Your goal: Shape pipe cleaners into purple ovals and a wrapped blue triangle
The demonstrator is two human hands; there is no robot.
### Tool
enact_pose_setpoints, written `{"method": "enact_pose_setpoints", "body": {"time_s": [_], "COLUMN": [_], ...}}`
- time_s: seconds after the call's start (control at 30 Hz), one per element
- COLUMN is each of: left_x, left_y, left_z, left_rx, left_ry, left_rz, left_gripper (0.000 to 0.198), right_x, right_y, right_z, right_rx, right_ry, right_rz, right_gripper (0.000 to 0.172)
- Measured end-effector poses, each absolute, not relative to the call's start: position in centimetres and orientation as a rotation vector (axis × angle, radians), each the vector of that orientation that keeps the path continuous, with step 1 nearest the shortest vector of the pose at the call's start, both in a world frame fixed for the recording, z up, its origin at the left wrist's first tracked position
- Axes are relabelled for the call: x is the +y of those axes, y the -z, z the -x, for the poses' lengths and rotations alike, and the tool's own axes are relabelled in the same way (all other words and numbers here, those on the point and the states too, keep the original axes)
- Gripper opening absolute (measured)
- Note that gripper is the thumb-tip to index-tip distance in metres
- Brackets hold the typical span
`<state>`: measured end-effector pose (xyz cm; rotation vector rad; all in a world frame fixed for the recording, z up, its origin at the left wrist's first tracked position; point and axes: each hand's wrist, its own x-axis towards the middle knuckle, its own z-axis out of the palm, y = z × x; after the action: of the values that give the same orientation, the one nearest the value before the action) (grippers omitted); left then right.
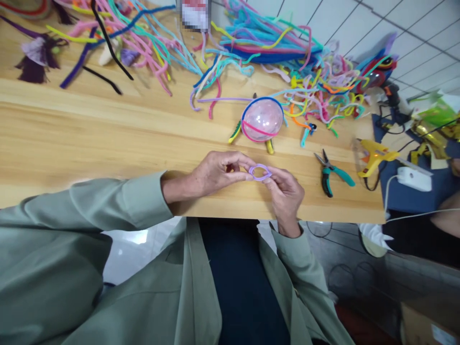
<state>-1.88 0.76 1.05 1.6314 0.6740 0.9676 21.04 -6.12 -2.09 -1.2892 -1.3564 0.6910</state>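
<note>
Between both hands is a purple pipe cleaner [260,166] bent into a small pointed loop. My left hand [215,173] pinches its left end between thumb and fingers. At its right tip, my right hand [285,189] pinches it the same way. Just beyond the hands rests a clear plastic dome [263,117] with blue and pink pipe cleaner round its edge. Yellow-green handles [235,132] stick out from under the dome. To the right of my right hand lie teal-handled long-nose pliers [332,173], their jaws apart.
Loose coloured pipe cleaners [140,40] and a thick bundle [266,40] cover the table's far side. A yellow glue gun [375,155] lies at the right edge, near a white power strip [415,178]. Part of another person's arm [447,215] shows at far right.
</note>
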Motion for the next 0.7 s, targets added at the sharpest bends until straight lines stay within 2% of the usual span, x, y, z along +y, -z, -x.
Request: {"method": "enact_pose_setpoints", "body": {"time_s": [0.13,0.3,0.37,0.57,0.7], "left_x": [0.6,0.4,0.4,0.7,0.9], "left_y": [-1.4,-1.7,-1.5,-0.6,-0.7], "left_z": [1.9,1.8,1.7,1.4,1.6], "left_rx": [0.669,0.630,0.610,0.545,0.504], "left_ry": [-0.961,-0.939,-0.923,-0.909,-0.878], "left_rz": [-1.552,-1.442,-1.387,-1.225,-1.150], "left_gripper": [0.026,0.022,0.026,0.036,0.041], "right_x": [-6.1,-6.1,-5.9,-5.4,-5.5], "right_y": [1.9,1.8,1.7,1.4,1.4], "right_z": [-21.0,-21.0,-20.9,-20.4,-20.5], "right_rx": [-1.411,-1.568,-1.672,-1.737,-1.747], "right_ry": [-0.709,-0.637,-0.583,-0.411,-0.387], "right_rz": [1.257,1.165,1.156,1.216,1.221], "right_gripper": [0.025,0.041,0.036,0.003,0.003]}}
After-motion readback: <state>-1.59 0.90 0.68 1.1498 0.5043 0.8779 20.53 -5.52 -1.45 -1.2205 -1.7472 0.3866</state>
